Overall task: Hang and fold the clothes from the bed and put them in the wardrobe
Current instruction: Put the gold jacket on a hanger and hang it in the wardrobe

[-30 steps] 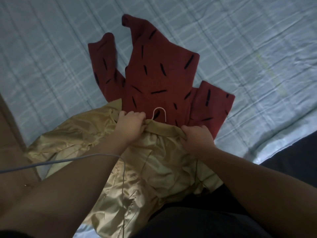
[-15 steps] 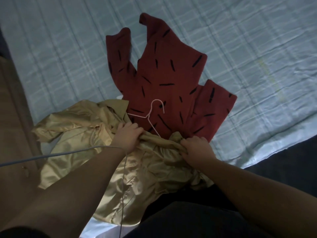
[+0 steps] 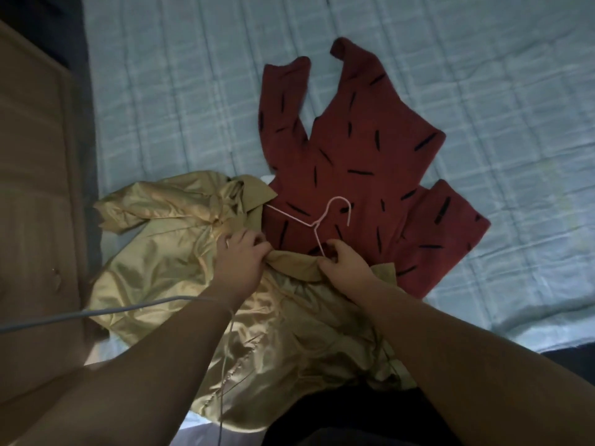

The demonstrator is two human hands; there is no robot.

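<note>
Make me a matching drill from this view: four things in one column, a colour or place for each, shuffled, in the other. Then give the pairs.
Things:
1. wire hanger
2. satin shirt
3. knit garment
4. cable

Descriptions:
A. dark red with black dashes, spread flat on the bed
B. gold and shiny, bunched at the near edge of the bed
C. pale pink, hook lying on the red cloth
D. grey, crossing the left forearm

Pairs: 1-C, 2-B, 3-A, 4-D
</note>
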